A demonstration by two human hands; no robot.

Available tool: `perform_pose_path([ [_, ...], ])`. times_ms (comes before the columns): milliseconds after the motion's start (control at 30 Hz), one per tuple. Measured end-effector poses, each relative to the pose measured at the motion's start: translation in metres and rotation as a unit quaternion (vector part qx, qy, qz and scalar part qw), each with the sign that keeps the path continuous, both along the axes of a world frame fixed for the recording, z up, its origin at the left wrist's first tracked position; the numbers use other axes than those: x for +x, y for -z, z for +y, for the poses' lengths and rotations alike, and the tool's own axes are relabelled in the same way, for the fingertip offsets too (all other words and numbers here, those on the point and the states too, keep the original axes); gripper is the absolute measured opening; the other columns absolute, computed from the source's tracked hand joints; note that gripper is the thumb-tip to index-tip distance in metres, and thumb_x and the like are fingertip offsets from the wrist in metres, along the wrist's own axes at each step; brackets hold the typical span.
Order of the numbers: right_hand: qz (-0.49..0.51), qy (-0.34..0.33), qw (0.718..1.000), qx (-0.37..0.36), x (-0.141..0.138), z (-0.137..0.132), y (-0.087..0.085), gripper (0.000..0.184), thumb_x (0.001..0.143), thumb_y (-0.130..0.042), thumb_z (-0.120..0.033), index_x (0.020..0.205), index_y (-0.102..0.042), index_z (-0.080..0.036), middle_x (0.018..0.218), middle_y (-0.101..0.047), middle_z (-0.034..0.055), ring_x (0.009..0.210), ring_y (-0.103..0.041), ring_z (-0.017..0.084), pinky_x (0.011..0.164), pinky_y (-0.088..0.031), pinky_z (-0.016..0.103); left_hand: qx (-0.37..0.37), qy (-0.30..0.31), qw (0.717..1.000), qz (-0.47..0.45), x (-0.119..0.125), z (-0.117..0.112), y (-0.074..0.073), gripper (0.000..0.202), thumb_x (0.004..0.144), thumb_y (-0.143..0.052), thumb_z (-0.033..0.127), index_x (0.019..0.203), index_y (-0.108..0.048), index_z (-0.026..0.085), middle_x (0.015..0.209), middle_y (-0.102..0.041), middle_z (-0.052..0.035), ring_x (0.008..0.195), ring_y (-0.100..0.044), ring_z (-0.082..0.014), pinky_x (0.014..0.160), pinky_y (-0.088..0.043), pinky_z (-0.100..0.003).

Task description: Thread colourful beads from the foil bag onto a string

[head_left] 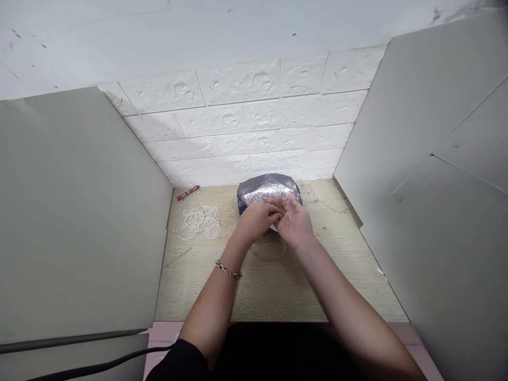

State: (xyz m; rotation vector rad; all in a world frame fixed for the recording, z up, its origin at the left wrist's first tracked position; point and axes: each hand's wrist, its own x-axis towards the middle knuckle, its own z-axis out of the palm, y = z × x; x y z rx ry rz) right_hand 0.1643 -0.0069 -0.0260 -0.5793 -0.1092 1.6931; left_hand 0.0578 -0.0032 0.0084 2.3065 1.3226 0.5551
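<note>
Pale wood-grain tabletop (278,291), walled left and right by grey boards. Just beyond both hands, touching the fingertips: a dark tray (268,191) heaped with tiny multicoloured beads (264,196), long axis running side to side. Left hand (257,219) palm down, fingers curled inward as if pinching something small; what sits between them too small to tell. Chain bracelet (228,271) on that wrist. Right hand (294,222) beside it, palm up and open, cupped, a few specks that may be beads lying in the palm. Left fingertips reaching over onto the right palm, the two hands touching. Both about equally near the tray, the right slightly closer to its front rim. Under and just nearer than the hands, a loop of strung pale beads (270,251) lying slack on the wood. Well out to the left of the left hand, a tangle of white bead strands (200,221); farther beyond that, a small red packet (188,192) by the white brick-pattern wall.
</note>
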Motion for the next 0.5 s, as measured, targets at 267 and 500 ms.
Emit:
perform_pose_path([
  [267, 0.013, 0.006, 1.000, 0.012, 0.0011, -0.0038, -0.0050, 0.026, 0.077, -0.038, -0.035, 0.076, -0.053, -0.014, 0.075, -0.064, 0.0098, 0.068, -0.060, 0.017, 0.054, -0.048, 0.027, 0.032, -0.015, 0.998, 0.048, 0.0008, -0.0019, 0.0029, 0.015, 0.069, -0.048, 0.024, 0.072, -0.063, 0.020, 0.067, -0.061, -0.0025, 0.060, -0.051, -0.0135, 0.054, -0.035, -0.023],
  [500, 0.018, -0.016, 1.000, 0.018, 0.0024, -0.0051, -0.0038, 0.028, 0.075, -0.039, -0.039, 0.078, -0.053, -0.015, 0.074, -0.065, 0.0078, 0.060, -0.059, 0.015, 0.040, -0.041, 0.022, 0.025, -0.018, 0.994, 0.103, 0.0006, -0.0062, 0.0017, 0.019, 0.071, -0.045, 0.027, 0.071, -0.063, 0.020, 0.070, -0.062, -0.0035, 0.062, -0.052, -0.0146, 0.056, -0.035, -0.024],
])
